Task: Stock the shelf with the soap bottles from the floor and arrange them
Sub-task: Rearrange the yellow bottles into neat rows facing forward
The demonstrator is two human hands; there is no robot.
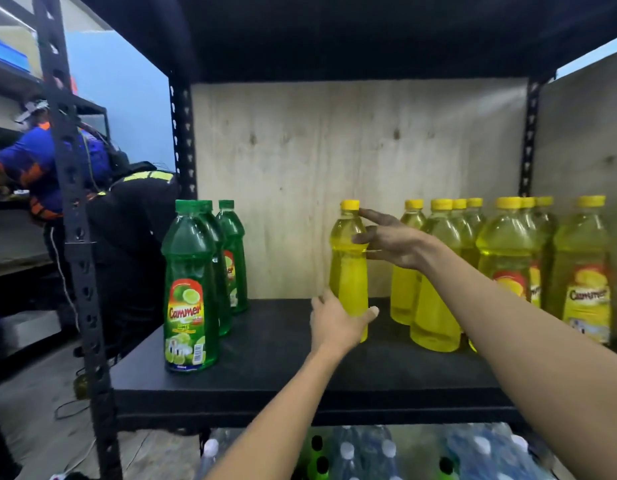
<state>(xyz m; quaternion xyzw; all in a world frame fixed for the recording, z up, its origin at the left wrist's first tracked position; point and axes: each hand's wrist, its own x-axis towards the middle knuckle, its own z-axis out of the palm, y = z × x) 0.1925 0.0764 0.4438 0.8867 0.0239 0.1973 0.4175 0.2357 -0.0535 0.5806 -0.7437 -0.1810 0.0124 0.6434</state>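
Nearest the camera, below the shelf (265,368), lie wrapped packs of clear bottles (369,452) with white and black caps. Both forearms reach up over the front edge of the shelf.

The left hand (338,320) grips the lower body of one yellow soap bottle (348,265), thumb on one side and fingers curled round the other. This bottle stands upright on the dark shelf board, roughly mid-width, its label not visible. The right hand (393,242) is open with fingers extended; the forefinger touches the neck just under the yellow cap and the thumb rests against the bottle's shoulder.

To the left, near the shelf's front corner, green soap bottles (191,289) stand in a row running front to back, well apart from the held bottle. To the right, a group of yellow bottles (507,265) stands close together in several rows.

A plywood back panel (334,150) closes the shelf behind. Beyond the left upright (78,237), a person in a blue shirt (33,168) bends over another rack.
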